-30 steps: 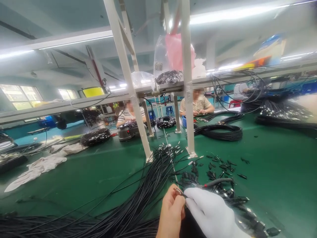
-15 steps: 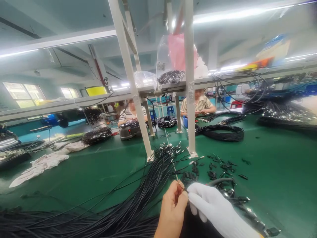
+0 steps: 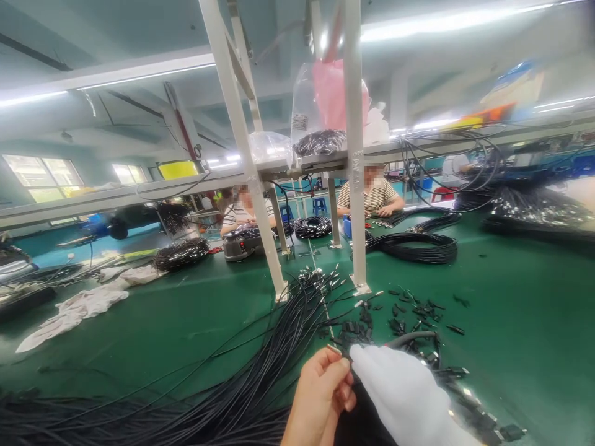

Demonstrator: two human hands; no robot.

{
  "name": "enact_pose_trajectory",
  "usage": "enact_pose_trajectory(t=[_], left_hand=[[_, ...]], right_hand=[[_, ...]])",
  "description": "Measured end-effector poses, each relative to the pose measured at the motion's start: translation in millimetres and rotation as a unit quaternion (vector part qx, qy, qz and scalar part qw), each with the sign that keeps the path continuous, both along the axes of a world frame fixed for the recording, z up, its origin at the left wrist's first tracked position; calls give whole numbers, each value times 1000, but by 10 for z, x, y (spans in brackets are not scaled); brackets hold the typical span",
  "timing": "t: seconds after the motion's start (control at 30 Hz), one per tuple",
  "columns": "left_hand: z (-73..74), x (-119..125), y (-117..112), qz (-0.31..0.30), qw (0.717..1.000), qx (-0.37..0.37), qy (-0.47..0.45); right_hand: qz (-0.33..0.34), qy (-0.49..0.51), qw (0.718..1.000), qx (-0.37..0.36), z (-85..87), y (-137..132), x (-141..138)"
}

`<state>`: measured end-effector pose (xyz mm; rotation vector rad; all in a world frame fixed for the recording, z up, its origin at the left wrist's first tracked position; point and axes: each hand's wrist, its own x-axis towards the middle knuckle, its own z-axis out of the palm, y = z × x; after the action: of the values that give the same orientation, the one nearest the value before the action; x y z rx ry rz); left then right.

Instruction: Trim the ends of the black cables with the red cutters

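My bare left hand [image 3: 320, 396] is pinched shut on the metal-tipped end of a thin black cable [image 3: 335, 351], low in the middle of the view. My right hand [image 3: 400, 396], in a white glove, meets it fingertip to fingertip at that same cable end; what its fingers grip is hidden. A thick bundle of black cables [image 3: 260, 371] fans out to the left of both hands across the green table [image 3: 153, 328]. Small black connector shells [image 3: 409, 313] lie scattered just beyond my right hand.
White frame posts [image 3: 356, 186] stand on the table ahead, carrying a shelf with plastic bags. Coils of black cable [image 3: 411, 246] and a white cloth [image 3: 79, 306] lie further off. Two other people [image 3: 372, 195] sit working across the table.
Both hands stay joined at the cable end, with small shifts of the fingers. My left thumb and forefinger have re-pinched the tip slightly lower.
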<state>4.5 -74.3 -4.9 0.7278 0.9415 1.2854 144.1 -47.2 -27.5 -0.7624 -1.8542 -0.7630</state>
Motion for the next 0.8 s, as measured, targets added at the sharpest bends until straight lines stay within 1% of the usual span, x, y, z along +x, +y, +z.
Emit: enact_pose_trajectory(t=[0.07, 0.1, 0.13, 0.17, 0.23, 0.3, 0.33, 0.4, 0.43, 0.47, 0.5, 0.6, 0.67, 0.7, 0.73, 0.77, 0.8], left_hand=[[-13, -5, 3, 8, 1000, 9, 12], [-21, -5, 6, 11, 1000, 13, 21], [-28, -3, 11, 15, 999, 19, 32], [-34, 0, 16, 20, 999, 26, 43], [-38, 11, 25, 30, 996, 45, 69], [-31, 25, 30, 37, 993, 63, 91], [-26, 32, 29, 38, 992, 66, 100], [-17, 45, 22, 39, 991, 59, 111], [-16, 50, 17, 41, 991, 54, 114], [-20, 53, 14, 41, 991, 49, 116], [-30, 54, 12, 42, 991, 47, 117], [-88, 47, 32, 52, 991, 54, 115], [-137, 32, 62, 53, 990, 58, 114], [-157, 22, 79, 51, 990, 61, 115], [-174, 10, 96, 44, 990, 64, 117], [-185, -4, 113, 37, 990, 66, 118], [-190, -19, 129, 30, 990, 67, 119]], right_hand=[[13, -1, 1000, -23, -51, 3, -4], [25, 9, 997, -70, -71, 2, -5], [39, 26, 989, -139, -80, 0, -6], [53, 45, 974, -217, -74, -6, -4], [76, 68, 929, -355, -15, -24, 3], [99, 86, 877, -463, 83, -44, 13], [112, 100, 847, -510, 132, -50, 17], [136, 132, 770, -609, 199, -55, 17], [142, 143, 740, -642, 212, -53, 14], [147, 149, 723, -658, 212, -49, 10], [150, 152, 715, -666, 202, -42, 5], [155, 161, 707, -670, 147, -17, -3], [151, 160, 713, -665, 111, -2, -1], [143, 157, 723, -657, 92, 2, -1], [134, 149, 741, -640, 70, 4, -4], [121, 141, 769, -611, 43, 4, -10], [99, 135, 804, -571, 12, 5, -21]])
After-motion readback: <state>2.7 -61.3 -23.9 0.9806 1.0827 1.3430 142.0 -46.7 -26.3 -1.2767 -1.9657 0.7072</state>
